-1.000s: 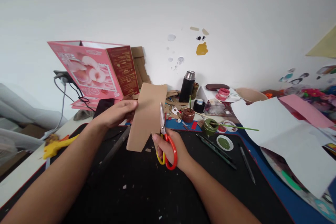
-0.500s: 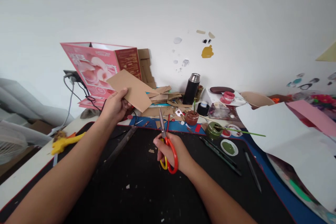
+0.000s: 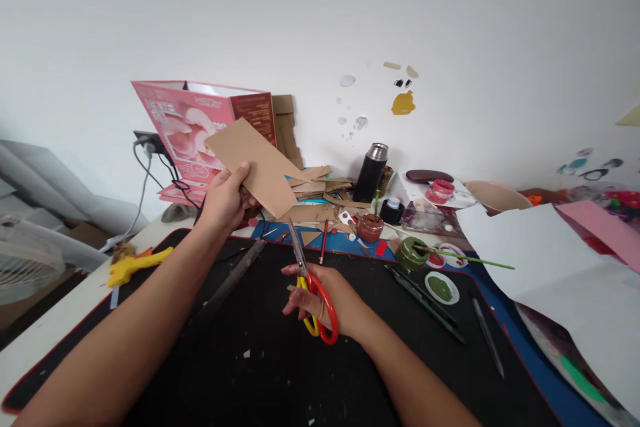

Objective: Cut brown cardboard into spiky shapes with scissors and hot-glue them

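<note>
Two bare hands work above a black mat (image 3: 280, 373) on the bench, and the mat's near and middle stretch lies mostly bare but for small scraps. Its far edge, trimmed in red, runs just behind the hands; beyond it a heap of cardboard offcuts (image 3: 313, 187) lies against the wall. To the left, a yellow tool (image 3: 135, 265) lies off the mat's edge. To the right, a dark pen (image 3: 487, 337) and a pair of long dark tools (image 3: 425, 293) lie on the mat, with a green paint pot (image 3: 411, 252) and a large white sheet (image 3: 555, 273) past them.

The left hand (image 3: 225, 203) is raised over the mat's far edge, thumb on top and fingers curled under, pinching the lower end of a brown cardboard piece (image 3: 255, 163). The card tilts up and away toward a pink box (image 3: 190, 127).

The right hand (image 3: 320, 300) sits lower, near the mat's middle, fingers through the handles of the red and yellow scissors (image 3: 310, 293). The blades are together and point up toward the card's lower corner, close beneath it but not touching.
</note>
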Motion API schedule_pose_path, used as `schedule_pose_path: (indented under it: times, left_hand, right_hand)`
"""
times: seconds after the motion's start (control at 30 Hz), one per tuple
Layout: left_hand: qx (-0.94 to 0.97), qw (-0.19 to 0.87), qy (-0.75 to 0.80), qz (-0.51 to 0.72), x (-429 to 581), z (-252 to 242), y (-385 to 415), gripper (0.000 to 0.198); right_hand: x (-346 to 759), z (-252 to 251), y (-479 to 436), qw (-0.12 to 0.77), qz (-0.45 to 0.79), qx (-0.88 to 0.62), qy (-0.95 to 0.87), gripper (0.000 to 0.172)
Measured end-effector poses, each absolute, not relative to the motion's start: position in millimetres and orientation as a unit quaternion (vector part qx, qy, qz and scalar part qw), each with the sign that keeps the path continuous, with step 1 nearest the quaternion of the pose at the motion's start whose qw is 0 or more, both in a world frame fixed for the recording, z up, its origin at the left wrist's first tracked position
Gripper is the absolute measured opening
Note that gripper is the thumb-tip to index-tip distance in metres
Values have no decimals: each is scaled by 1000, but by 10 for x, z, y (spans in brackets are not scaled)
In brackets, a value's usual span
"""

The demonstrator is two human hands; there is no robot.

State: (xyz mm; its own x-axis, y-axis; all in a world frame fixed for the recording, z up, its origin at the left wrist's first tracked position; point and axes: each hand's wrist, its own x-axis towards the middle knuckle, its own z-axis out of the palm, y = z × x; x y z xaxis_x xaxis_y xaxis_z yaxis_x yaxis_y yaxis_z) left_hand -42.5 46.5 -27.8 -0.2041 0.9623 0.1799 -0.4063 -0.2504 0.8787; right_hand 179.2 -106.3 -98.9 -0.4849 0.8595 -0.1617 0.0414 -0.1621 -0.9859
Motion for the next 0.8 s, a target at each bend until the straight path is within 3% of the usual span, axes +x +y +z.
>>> schedule_pose_path:
  times: [0.4, 0.67, 0.8]
  left_hand:
    - [436, 480, 370, 665, -401, -242, 396, 46]
    - [443, 461, 377, 671, -374, -228, 379, 43]
    - [445, 449, 384, 673, -351, -236, 361, 42]
  right_hand:
    - [1837, -1013, -1111, 300, 640, -373, -601, 107]
    - [1799, -1048, -1102, 345, 607, -402, -592, 77]
    - [1786, -1031, -1105, 342, 583, -418, -607, 72]
